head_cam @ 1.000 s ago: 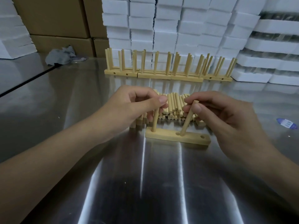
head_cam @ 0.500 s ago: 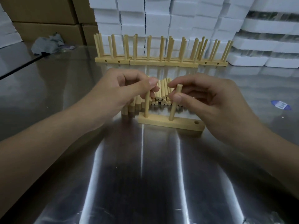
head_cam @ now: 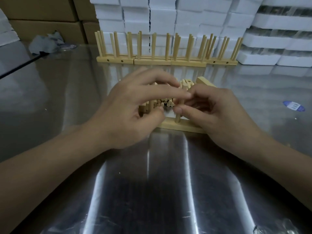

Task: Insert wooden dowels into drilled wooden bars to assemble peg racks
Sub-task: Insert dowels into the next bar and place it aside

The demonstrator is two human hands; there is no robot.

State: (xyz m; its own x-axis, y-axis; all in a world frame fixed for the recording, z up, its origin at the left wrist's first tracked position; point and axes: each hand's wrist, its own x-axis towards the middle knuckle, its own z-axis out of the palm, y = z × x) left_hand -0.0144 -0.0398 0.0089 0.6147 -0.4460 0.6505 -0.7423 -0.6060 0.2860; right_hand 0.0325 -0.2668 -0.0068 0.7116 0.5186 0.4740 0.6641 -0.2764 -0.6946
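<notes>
Cardboard boxes (head_cam: pixel 42 12): brown, stacked behind the table's far left corner.
Cloth (head_cam: pixel 49 42): grey, crumpled, at the far left edge of the table.
Table (head_cam: pixel 152 191): bare shiny metal with streaks of glare on the near half.
Left hand (head_cam: pixel 133 112): blurred, over the left end of the bar. Fingers reach forward above the pile, and the forefinger stretches right to meet the right hand's fingertips. The thumb lies just beside the first dowel. Cannot tell whether it grips anything.
First dowel (head_cam: pixel 150 107): pale round stick, upright, mostly hidden behind the left thumb. Its foot is out of sight.
Bar (head_cam: pixel 179 127): pale square-edged wood, flat on the table near its middle, lengthwise left to right. Both ends are covered by the hands.
Pile of dowels (head_cam: pixel 166 103): loose sticks just behind the bar, round ends facing the camera.
Second dowel (head_cam: pixel 178 115): same pale wood, upright, foot set in the bar's top face.
Right hand (head_cam: pixel 217 114): thumb and forefinger pinch the second dowel partway up. The other fingers are curled.
Spare bars (head_cam: pixel 204 81): behind the pile, one tilted.
Finished racks (head_cam: pixel 152 61): a row along the far edge, pegs upright or slightly leaning.
Foam boxes (head_cam: pixel 168 17): white, stacked behind the racks.
Sticker (head_cam: pixel 293 106): blue and white, flat near the right edge.
</notes>
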